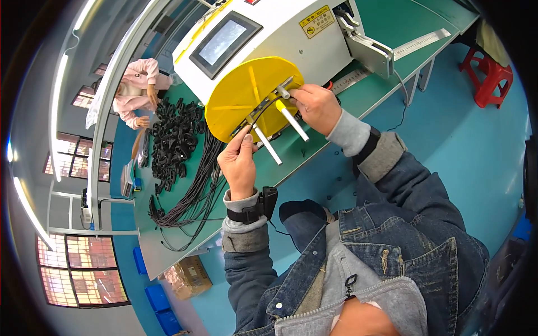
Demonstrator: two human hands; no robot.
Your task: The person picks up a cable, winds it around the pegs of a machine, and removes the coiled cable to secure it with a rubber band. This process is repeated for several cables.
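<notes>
A white machine [269, 33] with a grey screen [224, 39] carries a yellow disc [241, 95] with metal pegs [268, 145] sticking out. A thin black cable [260, 109] runs across the disc between my hands. My left hand [238, 162] pinches the cable's lower end near the disc's lower edge. My right hand [316, 106] holds the cable's other end by the upper peg [284, 89] at the disc's right side.
The green table [314, 140] holds a pile of coiled black cables [174, 140] and a bundle of loose black cables [190, 196] to the left. Another person in pink [137, 89] sits at its far end. A red stool [490, 73] stands right; a cardboard box [188, 277] lies below.
</notes>
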